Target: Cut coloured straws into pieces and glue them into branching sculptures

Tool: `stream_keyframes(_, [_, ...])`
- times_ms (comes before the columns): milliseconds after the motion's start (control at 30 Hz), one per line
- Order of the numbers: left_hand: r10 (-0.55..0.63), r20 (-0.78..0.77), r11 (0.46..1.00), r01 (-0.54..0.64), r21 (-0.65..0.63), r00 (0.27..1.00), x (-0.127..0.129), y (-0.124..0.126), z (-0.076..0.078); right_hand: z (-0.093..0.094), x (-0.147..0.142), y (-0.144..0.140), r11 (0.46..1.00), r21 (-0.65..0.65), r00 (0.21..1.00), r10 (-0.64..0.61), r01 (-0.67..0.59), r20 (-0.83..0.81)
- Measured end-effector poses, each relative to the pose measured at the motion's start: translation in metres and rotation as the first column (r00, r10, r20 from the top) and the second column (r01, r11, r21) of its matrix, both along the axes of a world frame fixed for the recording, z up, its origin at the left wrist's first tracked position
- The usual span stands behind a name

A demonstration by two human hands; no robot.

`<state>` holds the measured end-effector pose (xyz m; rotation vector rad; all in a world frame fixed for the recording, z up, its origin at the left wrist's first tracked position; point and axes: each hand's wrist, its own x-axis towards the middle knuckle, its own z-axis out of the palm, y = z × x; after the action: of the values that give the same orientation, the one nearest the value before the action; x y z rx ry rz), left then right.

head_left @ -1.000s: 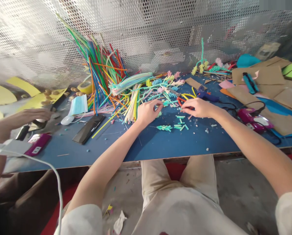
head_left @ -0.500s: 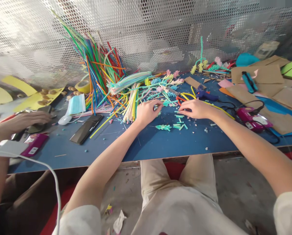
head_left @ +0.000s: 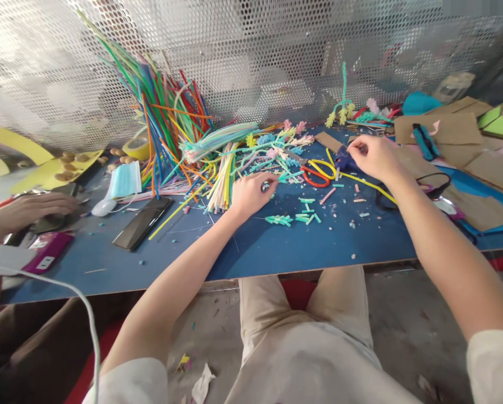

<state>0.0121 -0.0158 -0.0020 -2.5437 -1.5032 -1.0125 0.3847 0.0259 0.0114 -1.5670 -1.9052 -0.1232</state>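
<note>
Having left the cut pieces (head_left: pixel 308 210), right hand (head_left: pixel 371 157) at glue gun (head_left: pixel 344 161).

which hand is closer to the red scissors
Left, narrowly. The left hand rests on the blue table just left of the red scissors; the right hand is up and to their right, at the blue glue gun.

Both hands reach forward, left (head_left: pixel 249 193) curled, right (head_left: pixel 371 157) pinching.
</note>
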Motion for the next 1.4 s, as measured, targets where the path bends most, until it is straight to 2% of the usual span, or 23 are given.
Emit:
stream_keyframes(100, [0.004, 0.000, 1.000, -0.004, -0.004, 1.000, 0.001, 0.000, 0.000, -0.006, -0.007, 0.004, 0.998, 0.028, 0.998, 0.062, -0.061, -0.031])
stream_keyframes(167, [0.006, -0.005, 1.000, -0.006, -0.007, 1.000, 0.001, 0.001, 0.000, -0.010, -0.026, 0.004, 0.991, -0.053, 0.992, 0.123, -0.123, 0.003])
stream_keyframes(233, [0.009, -0.010, 1.000, -0.009, -0.008, 1.000, 0.000, 0.001, 0.000, -0.013, -0.050, 0.003, 0.968, -0.198, 0.982, 0.173, -0.154, 0.080])
stream_keyframes(300, [0.011, -0.014, 1.000, -0.011, -0.015, 1.000, 0.000, 0.000, 0.001, -0.016, -0.071, 0.003, 0.947, -0.303, 0.964, 0.169, -0.102, 0.204])
stream_keyframes(400, [0.005, -0.009, 1.000, -0.005, -0.027, 1.000, 0.001, -0.001, 0.004, -0.020, -0.086, 0.006, 0.929, -0.369, 0.952, 0.130, -0.020, 0.276])
stream_keyframes(567, [-0.010, -0.001, 1.000, 0.010, -0.007, 1.000, 0.000, -0.001, 0.004, -0.021, -0.080, 0.006, 0.944, -0.331, 0.970, 0.073, 0.008, 0.232])
stream_keyframes(700, [-0.022, 0.017, 1.000, 0.021, 0.017, 1.000, -0.003, 0.002, 0.001, -0.008, -0.071, 0.001, 0.984, -0.176, 0.995, -0.021, 0.037, 0.094])
stream_keyframes(800, [-0.029, 0.017, 0.999, 0.029, 0.026, 0.999, -0.004, 0.003, 0.001, 0.004, -0.068, -0.007, 0.998, -0.049, 0.993, 0.044, -0.050, -0.112])
stream_keyframes(900, [0.005, 0.026, 0.999, -0.007, 0.052, 1.000, -0.006, 0.003, 0.004, 0.012, -0.070, -0.021, 0.992, -0.018, 0.968, 0.117, -0.124, -0.222])
stream_keyframes(1067, [0.110, 0.053, 0.984, -0.116, 0.137, 0.993, -0.011, 0.002, 0.011, 0.013, -0.082, -0.045, 0.972, -0.150, 0.978, 0.160, -0.180, -0.134])
stream_keyframes(1200, [0.155, 0.063, 0.971, -0.164, 0.173, 0.986, -0.013, 0.002, 0.013, 0.004, -0.094, -0.054, 0.984, -0.119, 0.991, 0.137, -0.135, 0.008])
stream_keyframes(1400, [0.174, 0.060, 0.970, -0.182, 0.164, 0.983, -0.009, -0.001, 0.015, 0.000, -0.104, -0.058, 0.991, -0.115, 0.992, 0.081, -0.070, 0.093])
